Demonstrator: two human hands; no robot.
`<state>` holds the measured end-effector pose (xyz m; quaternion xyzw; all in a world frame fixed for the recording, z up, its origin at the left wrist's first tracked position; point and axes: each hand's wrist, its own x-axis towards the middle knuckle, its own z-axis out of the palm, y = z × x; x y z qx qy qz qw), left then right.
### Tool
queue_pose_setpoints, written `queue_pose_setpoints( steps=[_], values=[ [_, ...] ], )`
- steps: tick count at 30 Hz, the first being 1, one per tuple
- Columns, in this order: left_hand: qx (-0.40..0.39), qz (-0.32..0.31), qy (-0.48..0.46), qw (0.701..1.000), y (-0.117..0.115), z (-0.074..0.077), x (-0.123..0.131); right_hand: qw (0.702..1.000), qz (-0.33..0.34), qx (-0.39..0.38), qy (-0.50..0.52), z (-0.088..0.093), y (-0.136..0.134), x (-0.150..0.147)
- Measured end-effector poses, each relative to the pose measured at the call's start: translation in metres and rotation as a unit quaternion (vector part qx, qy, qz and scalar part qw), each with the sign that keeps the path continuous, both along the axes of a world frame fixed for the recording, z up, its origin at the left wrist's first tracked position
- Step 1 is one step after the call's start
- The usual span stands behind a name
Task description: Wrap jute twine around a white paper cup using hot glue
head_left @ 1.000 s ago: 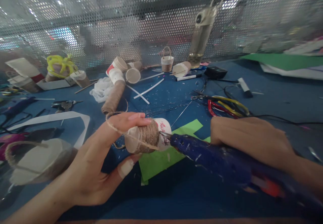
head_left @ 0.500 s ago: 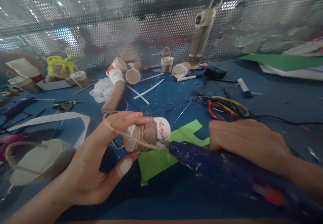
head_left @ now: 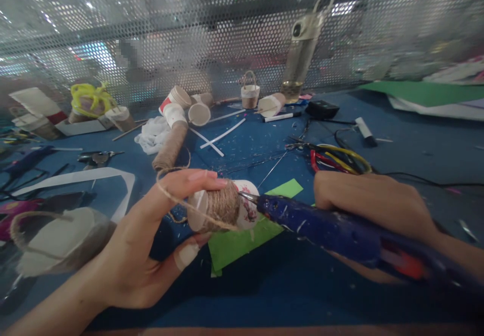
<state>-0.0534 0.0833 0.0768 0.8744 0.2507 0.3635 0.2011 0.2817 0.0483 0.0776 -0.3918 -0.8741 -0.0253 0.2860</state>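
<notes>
A small paper cup (head_left: 221, 206), wrapped round its middle with brown twine, lies on its side between the thumb and fingers of my left hand (head_left: 147, 235). Its printed white end points right, and a loose strand of twine loops over my fingers. A pale bandage covers part of the thumb. My right hand (head_left: 378, 210) is wrapped round a blue glue gun (head_left: 325, 230). The metal nozzle meets the edge of the twine on the cup. Beneath the cup is a piece of green paper (head_left: 242, 245).
Left of my left hand lies a twine-handled cup (head_left: 64, 245). A twine roll (head_left: 172, 147), white sticks (head_left: 223, 134) and a tiny basket (head_left: 250, 96) sit farther back. Pliers (head_left: 340, 157) lie behind my right hand; a bottle (head_left: 301, 53) stands by the mesh screen (head_left: 227, 33).
The glue gun's nozzle has risen from the lower part of the cup to the twine's upper right edge. The cup has turned and shifted slightly right in my left hand.
</notes>
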Motion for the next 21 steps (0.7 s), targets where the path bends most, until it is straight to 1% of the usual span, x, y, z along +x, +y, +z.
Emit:
queue_pose_setpoints(
  steps=[2,5,7,9,10,12,15,18,21],
  values=[
    [-0.037,0.002,-0.010,0.999,-0.001,-0.002,0.001,0.997,0.014,-0.021,0.078,-0.001,0.000,-0.002],
    [-0.094,0.010,-0.014,0.995,-0.002,-0.005,0.007,0.977,0.039,-0.047,0.202,-0.002,0.001,-0.010],
    [-0.128,-0.007,-0.034,0.991,-0.003,-0.005,0.013,0.967,0.034,-0.078,0.240,-0.002,0.000,-0.016],
    [-0.159,-0.026,-0.046,0.986,-0.004,-0.005,0.019,0.955,0.031,-0.136,0.262,-0.001,-0.001,-0.023],
    [-0.169,-0.031,-0.050,0.984,-0.005,-0.005,0.022,0.944,0.042,-0.167,0.280,-0.001,-0.002,-0.027],
    [-0.180,-0.032,-0.047,0.982,-0.006,-0.004,0.026,0.917,0.069,-0.217,0.327,-0.002,-0.004,-0.034],
    [-0.178,-0.029,-0.037,0.983,-0.006,-0.002,0.030,0.885,0.098,-0.244,0.385,-0.004,-0.005,-0.041],
    [-0.167,-0.028,-0.028,0.985,-0.006,-0.002,0.030,0.865,0.106,-0.282,0.402,-0.006,-0.003,-0.042],
    [-0.166,-0.028,-0.021,0.986,-0.007,-0.005,0.028,0.853,0.099,-0.308,0.410,-0.008,0.000,-0.039]
  ],
)
